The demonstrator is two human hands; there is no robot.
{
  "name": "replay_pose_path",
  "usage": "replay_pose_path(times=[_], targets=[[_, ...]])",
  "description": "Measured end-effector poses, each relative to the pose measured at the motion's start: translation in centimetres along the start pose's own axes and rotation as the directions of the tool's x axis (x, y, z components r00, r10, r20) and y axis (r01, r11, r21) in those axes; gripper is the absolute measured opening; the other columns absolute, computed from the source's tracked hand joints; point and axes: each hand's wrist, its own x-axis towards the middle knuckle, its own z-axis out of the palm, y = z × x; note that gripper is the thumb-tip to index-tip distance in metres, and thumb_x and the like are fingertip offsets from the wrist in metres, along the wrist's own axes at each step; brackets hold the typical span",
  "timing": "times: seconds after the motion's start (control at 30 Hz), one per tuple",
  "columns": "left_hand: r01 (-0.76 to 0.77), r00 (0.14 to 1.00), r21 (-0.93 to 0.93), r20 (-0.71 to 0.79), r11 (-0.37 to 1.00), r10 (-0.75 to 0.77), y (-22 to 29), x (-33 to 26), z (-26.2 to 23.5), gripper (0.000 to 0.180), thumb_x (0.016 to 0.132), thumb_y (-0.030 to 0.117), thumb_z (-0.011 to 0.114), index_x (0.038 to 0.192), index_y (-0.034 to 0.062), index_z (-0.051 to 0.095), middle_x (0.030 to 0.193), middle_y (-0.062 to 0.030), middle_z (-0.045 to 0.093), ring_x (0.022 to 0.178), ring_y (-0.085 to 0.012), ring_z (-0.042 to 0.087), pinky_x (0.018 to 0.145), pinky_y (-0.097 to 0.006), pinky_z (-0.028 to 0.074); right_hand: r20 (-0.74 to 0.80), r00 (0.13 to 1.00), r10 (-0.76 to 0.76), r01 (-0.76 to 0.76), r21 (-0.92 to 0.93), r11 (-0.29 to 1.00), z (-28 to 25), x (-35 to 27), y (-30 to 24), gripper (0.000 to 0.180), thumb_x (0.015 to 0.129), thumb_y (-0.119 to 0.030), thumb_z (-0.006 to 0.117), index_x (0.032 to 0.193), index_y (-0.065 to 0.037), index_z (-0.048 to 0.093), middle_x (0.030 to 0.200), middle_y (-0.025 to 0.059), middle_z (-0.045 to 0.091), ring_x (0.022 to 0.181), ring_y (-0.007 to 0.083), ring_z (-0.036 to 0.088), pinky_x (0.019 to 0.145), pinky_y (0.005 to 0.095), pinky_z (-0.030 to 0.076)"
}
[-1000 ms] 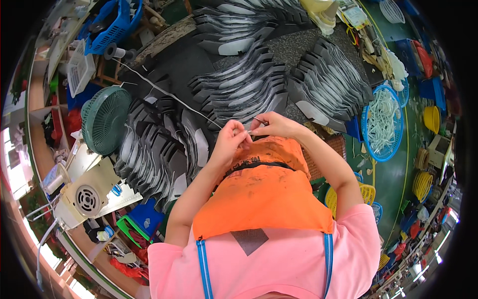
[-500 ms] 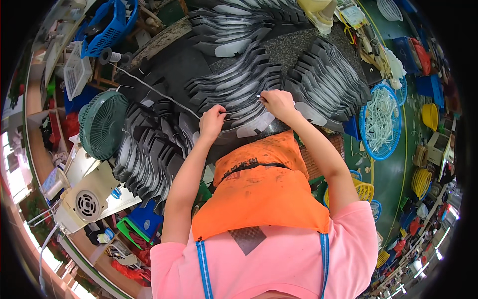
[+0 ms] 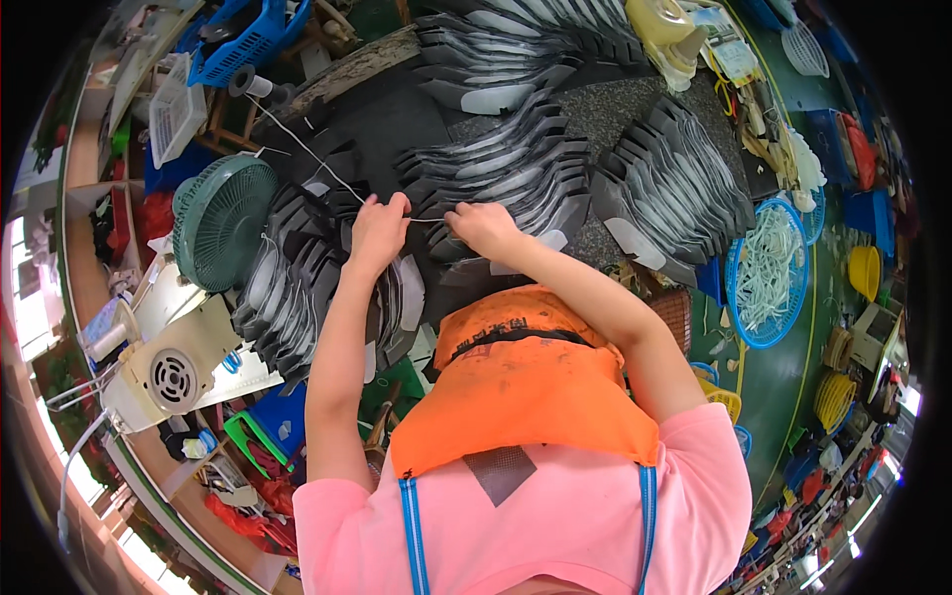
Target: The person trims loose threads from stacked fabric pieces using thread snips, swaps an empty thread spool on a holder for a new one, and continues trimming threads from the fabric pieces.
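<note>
A thin white cord (image 3: 319, 162) runs from a spool (image 3: 260, 87) at the far left to my left hand (image 3: 380, 233), and a short length stretches between my hands. My left hand is closed on it, fingers pinched together. My right hand (image 3: 484, 228) is also pinched on the cord, just right of the left; whether it holds anything else is hidden. Beneath and beyond my right hand lies a fanned row of overlapping dark grey and white pieces (image 3: 496, 178), shaped like shoe uppers. A similar row (image 3: 679, 193) lies to the right.
More such pieces lie in a pile (image 3: 283, 302) on the left and a row (image 3: 501, 59) at the far side. A green fan (image 3: 226, 223) stands left, near a cream machine (image 3: 174, 377). A blue basket of white cords (image 3: 769, 273) stands right, beside a yellowish container (image 3: 662, 30) farther back.
Both hands have moved left, off the near edge of the middle row. They are closer together, with the cord now visible between them. The whole view has shifted slightly.
</note>
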Motion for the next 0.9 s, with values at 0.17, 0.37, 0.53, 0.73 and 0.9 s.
replay_pose_path(times=[0.17,0.37,0.53,0.73,0.9], targets=[[0.308,0.947,-0.351,0.198,0.885,-0.251,3.8,-3.2,1.6,0.011,0.079,0.008,0.054,0.089,0.0071,0.050,0.067,-0.0143,0.060,0.064,-0.0334,0.060,0.058,-0.044,0.046,-0.067,0.997,0.024,-0.018,0.095,0.995,-0.4,-0.6,0.5,0.014,0.078,-0.021,0.058,0.086,-0.009,0.062,0.083,0.0105,0.061,0.077,0.0292,0.062,0.066,0.0392,0.050],[0.622,0.771,-0.776,0.587,0.098,-0.246,10.7,-7.3,4.2,0.017,0.083,0.006,0.056,0.097,0.0045,0.046,0.058,-0.0015,0.054,0.046,-0.0063,0.045,0.043,-0.019,0.032,0.117,0.991,0.064,-0.079,0.123,0.989,-3.3,-4.1,0.7,0.023,0.076,-0.022,0.062,0.094,-0.007,0.062,0.086,0.0106,0.061,0.081,0.0298,0.061,0.070,0.0398,0.049],[0.500,0.848,-0.499,0.119,0.707,-0.516,6.5,-8.2,3.0,0.013,0.082,0.015,0.060,0.087,0.0038,0.062,0.062,-0.0048,0.062,0.055,-0.0108,0.057,0.051,-0.027,0.042,0.146,0.989,0.037,-0.055,0.122,0.991,-3.8,-3.8,1.1,0.025,0.076,-0.022,0.062,0.096,-0.007,0.063,0.087,0.0100,0.061,0.085,0.0290,0.061,0.073,0.0396,0.048],[0.490,0.853,-0.217,-0.082,0.845,-0.516,5.2,-6.2,0.5,0.015,0.082,0.020,0.058,0.084,0.0056,0.062,0.071,-0.0120,0.064,0.067,-0.0294,0.063,0.060,-0.036,0.046,0.145,0.989,-0.023,-0.006,0.191,0.981,-3.5,-1.9,1.4,0.027,0.075,-0.023,0.063,0.096,-0.006,0.063,0.090,0.0116,0.062,0.086,0.0298,0.060,0.075,0.0415,0.048],[0.461,0.871,-0.173,-0.097,0.870,-0.481,4.4,-4.5,0.9,0.014,0.082,0.021,0.058,0.082,0.0076,0.062,0.072,-0.0141,0.064,0.071,-0.0349,0.062,0.061,-0.043,0.047,0.205,0.979,0.012,-0.012,0.001,1.000,0.5,1.5,1.0,0.018,0.075,-0.022,0.060,0.080,-0.004,0.064,0.084,0.0160,0.064,0.080,0.0335,0.062,0.068,0.0424,0.050]])
